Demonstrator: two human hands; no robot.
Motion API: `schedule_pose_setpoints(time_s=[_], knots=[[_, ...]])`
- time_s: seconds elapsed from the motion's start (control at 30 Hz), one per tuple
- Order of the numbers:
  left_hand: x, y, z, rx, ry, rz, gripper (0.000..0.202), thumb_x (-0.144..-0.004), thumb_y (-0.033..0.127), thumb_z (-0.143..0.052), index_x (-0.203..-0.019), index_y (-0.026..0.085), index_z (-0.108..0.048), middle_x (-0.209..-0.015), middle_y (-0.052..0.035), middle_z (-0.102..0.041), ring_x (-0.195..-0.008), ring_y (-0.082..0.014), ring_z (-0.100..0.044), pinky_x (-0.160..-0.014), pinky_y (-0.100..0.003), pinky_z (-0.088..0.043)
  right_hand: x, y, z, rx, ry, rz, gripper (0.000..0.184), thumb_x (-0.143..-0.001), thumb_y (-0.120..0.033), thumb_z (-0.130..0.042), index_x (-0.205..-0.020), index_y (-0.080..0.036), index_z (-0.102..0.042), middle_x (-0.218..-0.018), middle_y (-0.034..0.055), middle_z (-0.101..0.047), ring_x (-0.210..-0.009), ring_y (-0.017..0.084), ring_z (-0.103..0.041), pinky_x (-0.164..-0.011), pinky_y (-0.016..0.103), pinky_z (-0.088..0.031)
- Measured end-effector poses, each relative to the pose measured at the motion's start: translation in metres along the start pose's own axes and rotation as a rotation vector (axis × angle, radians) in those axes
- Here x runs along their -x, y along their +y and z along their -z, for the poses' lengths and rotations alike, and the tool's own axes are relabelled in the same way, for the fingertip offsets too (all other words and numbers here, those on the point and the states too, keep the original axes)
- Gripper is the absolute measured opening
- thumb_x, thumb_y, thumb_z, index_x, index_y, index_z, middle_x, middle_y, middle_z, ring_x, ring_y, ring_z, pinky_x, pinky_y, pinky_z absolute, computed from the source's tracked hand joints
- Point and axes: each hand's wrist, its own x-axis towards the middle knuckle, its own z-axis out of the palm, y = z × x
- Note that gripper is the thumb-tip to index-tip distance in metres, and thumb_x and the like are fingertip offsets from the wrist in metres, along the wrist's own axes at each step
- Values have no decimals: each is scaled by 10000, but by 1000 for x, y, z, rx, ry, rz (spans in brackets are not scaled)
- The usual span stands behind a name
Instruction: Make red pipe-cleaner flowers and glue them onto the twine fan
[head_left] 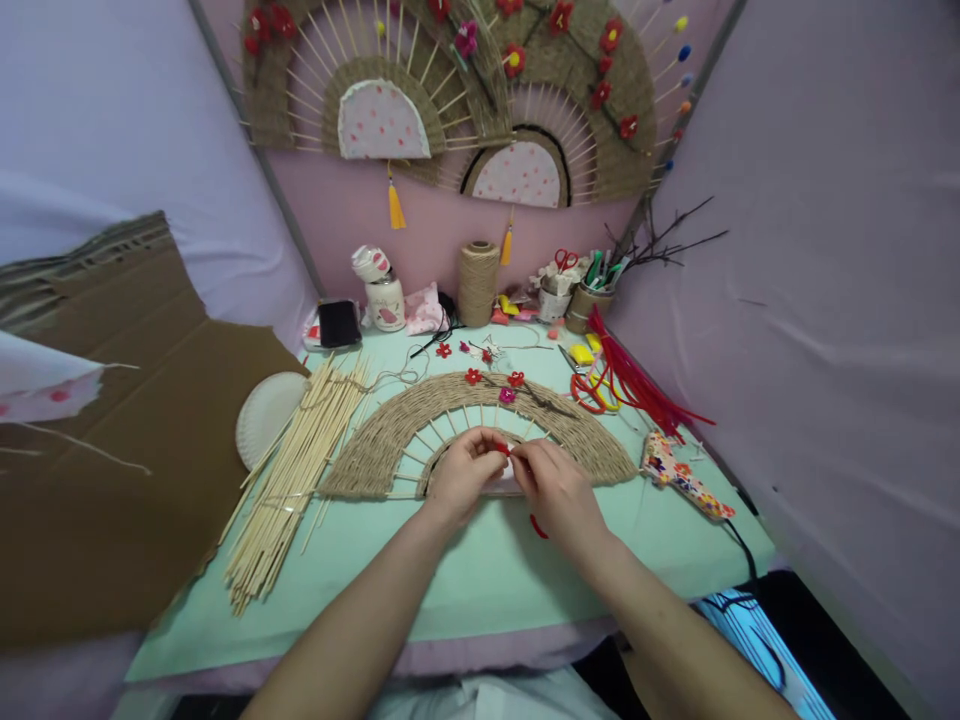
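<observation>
My left hand point(466, 474) and my right hand point(556, 488) meet over the middle of the table, fingertips pinched together on a small piece of red pipe cleaner point(503, 449). Most of that piece is hidden by the fingers. A loose red end point(538, 527) hangs below my right hand; whether it belongs to the same piece I cannot tell. Behind and under the hands lies a twine-woven fan point(367, 455) with thin stick ribs. Red flowers point(472, 376), a magenta flower point(508, 396) and a dark twig point(544, 402) rest on its upper band.
Bamboo sticks point(289, 490) and cardboard point(112, 480) lie left. To the right are scissors point(589, 393), red pipe cleaners point(645, 380) and a flower-patterned glue gun point(686, 478) with a cord. A twine spool point(478, 285) and pen holder point(589, 305) stand behind; finished fans point(450, 100) hang above.
</observation>
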Motion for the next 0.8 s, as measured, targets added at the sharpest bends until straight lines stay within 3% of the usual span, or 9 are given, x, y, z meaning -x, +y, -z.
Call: schedule_pose_setpoints(time_s=[0.13, 0.43, 0.63, 0.8], knots=[[-2, -5, 1, -96, 39, -97, 156, -605, 98, -585, -728, 183, -626, -723, 0, -621, -666, -116, -557, -607, -214, -429, -1, 3, -2, -69, -19, -72, 158, -923, -197, -429, -855, -201, -572, -777, 52, -618, -740, 197, -583, -659, 307, -430], [-3, -3, 0, -167, 39, -146, 128, -638, 115, -622, -747, 172, -655, -781, -25, -668, -726, -138, -603, -691, -247, -459, -8, 9, 6, -109, -95, -60, 169, -909, -203, -424, -819, -182, -565, -778, 65, -612, -740, 199, -570, -661, 309, -419], [-2, -6, 0, -234, 46, -204, 130, -649, 112, -637, -761, 164, -677, -802, -51, -685, -759, -160, -622, -724, -270, -472, -13, 14, 4, -454, -189, -413, 115, -812, -225, -518, -714, -193, -569, -669, 8, -597, -622, 151, -533, -584, 266, -385], [1, -7, -1, -244, -7, -259, 130, -682, 110, -618, -794, 154, -666, -850, -66, -683, -790, -167, -633, -755, -288, -489, -23, 19, 8, -951, -337, -755, 190, -723, -318, -607, -607, -183, -540, -520, -44, -489, -474, 91, -410, -453, 215, -301]])
